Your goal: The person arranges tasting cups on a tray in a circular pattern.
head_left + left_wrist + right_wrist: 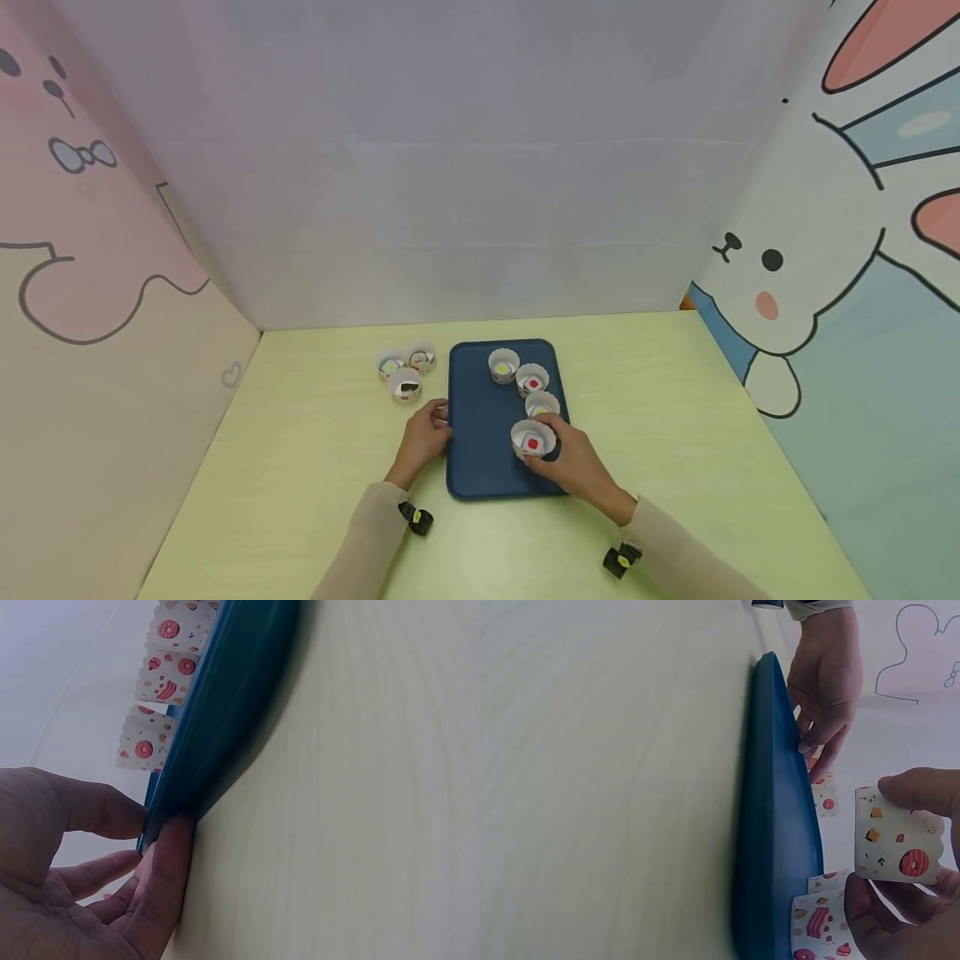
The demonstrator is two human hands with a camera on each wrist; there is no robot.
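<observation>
My right hand (581, 468) pinches a white scalloped paper baking cup (519, 448) between thumb and fingers, over the right side of a navy blue tray (480, 442). A small red and white piece shows inside it, and donut prints cover its wall in the right wrist view. Three similar paper cups, one with a yellow piece (502, 368), one with a red piece (533, 384) and one partly behind the held cup (542, 402), stand on the tray. At the tray's left edge, my left hand (425, 435) grips the rim between thumb and fingers.
Left of the tray, three more paper cups (406, 393) stand close together on the pale yellow-green table (315, 467). A pale wall (480, 208) rises behind the table, with cartoon-printed panels (810, 275) at both sides.
</observation>
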